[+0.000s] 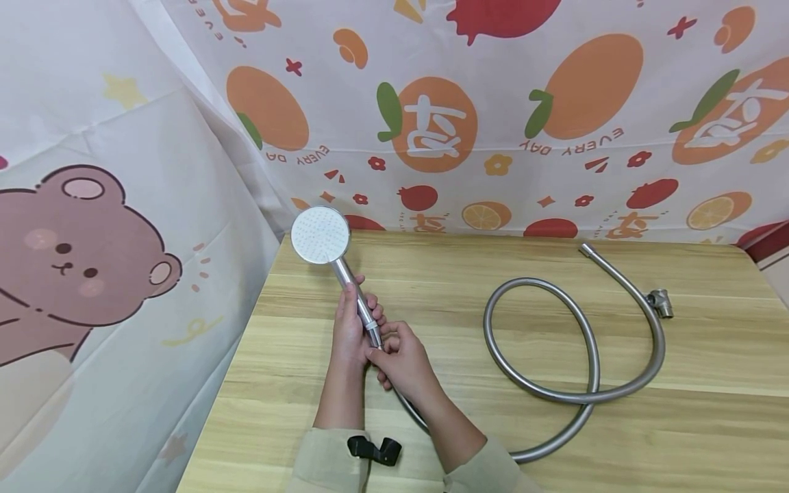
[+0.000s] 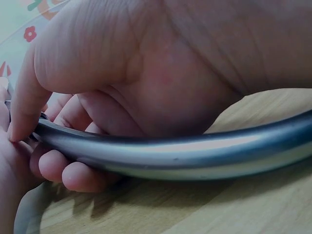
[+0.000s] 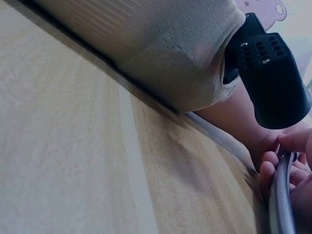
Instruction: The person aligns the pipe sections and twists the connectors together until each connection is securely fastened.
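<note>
A handheld shower head with a round white face and silver handle lies tilted at the table's left side in the head view. My left hand grips its handle, thumb along it. At the handle's lower end, my right hand pinches the end of a grey metal shower hose. In the left wrist view the hose runs beneath the right palm, fingertips curled under it. The joint between handle and hose is mostly hidden by fingers. The right wrist view shows the hose beside fingers at the edge.
The hose loops over the wooden table to a free end at the back right. Beside it lies a small metal fitting. A black wrist camera sits on the left sleeve. Printed curtains hang behind and left.
</note>
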`<state>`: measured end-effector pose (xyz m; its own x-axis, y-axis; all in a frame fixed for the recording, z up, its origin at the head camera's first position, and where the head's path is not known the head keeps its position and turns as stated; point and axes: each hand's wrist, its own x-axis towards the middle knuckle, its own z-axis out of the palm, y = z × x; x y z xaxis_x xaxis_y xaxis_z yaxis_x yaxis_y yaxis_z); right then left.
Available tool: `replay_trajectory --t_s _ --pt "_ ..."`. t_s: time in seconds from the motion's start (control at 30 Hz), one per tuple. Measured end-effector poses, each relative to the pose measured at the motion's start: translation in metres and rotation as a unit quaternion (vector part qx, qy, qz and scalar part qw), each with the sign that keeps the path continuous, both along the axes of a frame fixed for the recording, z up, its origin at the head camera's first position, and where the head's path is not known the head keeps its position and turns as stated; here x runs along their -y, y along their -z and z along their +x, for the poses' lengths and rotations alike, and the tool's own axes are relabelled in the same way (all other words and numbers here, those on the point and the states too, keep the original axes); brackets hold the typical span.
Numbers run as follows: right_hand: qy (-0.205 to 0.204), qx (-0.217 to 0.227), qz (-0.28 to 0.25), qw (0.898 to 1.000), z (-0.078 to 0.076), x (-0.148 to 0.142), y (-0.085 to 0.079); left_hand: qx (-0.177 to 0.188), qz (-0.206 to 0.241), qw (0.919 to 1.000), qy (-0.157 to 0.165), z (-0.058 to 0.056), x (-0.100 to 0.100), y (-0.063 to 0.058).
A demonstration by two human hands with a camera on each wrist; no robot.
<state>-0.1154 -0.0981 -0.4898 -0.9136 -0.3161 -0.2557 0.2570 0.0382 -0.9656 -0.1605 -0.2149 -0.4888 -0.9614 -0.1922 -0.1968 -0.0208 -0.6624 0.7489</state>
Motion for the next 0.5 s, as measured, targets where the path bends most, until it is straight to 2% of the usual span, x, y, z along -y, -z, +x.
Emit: replay_trajectory --t_s 0.5 --pt "-0.009 0.018 -0.011 1.0 0.0004 -0.0008 -0.002 -0.005 0.017 0.9998 -0.006 -0.0008 -0.0002 0.001"
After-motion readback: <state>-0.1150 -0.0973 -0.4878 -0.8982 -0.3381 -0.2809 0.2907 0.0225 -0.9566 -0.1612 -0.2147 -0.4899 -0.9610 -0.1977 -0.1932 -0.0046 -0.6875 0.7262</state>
